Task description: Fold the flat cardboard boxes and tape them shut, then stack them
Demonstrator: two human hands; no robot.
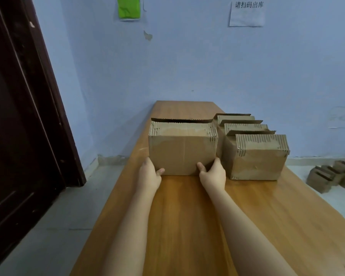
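Observation:
A folded cardboard box [182, 148] stands upright on the wooden table [187, 226], near its left edge. My left hand [149, 172] holds the box's lower left corner, thumb on the front face. My right hand [213, 173] holds the lower right corner the same way; the fingers of both hands are hidden behind the box's sides. To the right, three more folded boxes stand in a row going back: the nearest [255, 156], one behind it [245, 127] and the farthest [235, 117].
A dark door [18, 116] stands at the left, and a blue wall rises behind the table. Several more cardboard pieces [333, 174] lie on the floor at the right. A paper notice [246, 13] and a green sheet [128, 7] hang on the wall.

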